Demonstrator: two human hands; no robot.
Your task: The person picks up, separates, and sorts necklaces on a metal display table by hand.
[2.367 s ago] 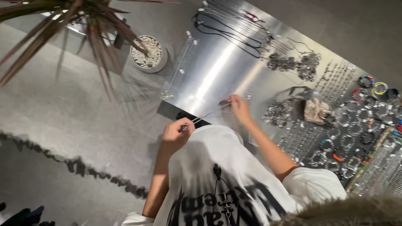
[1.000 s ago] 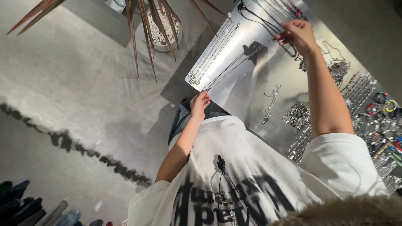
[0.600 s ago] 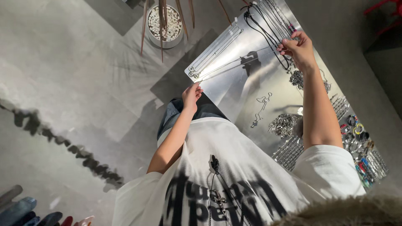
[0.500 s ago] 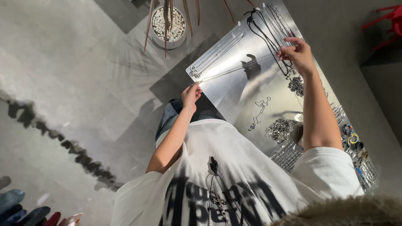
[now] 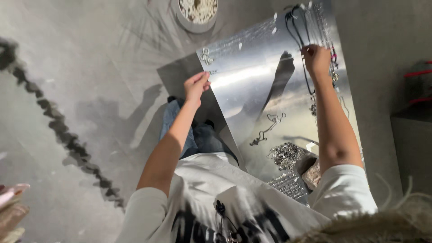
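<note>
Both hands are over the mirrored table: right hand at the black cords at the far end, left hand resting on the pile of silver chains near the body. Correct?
Not quite. In the head view the left hand is at the near edge of the mirrored table, by a thin chain laid along it, well away from the pile of silver chains. The right hand is at the black cords, as stated.

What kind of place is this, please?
Probably a jewellery display in a shop or at a market stall. A shiny metal table carries many necklaces and a heap of chains, the right hand rests on the necklaces, and a potted plant's pot stands on the concrete floor.
</note>
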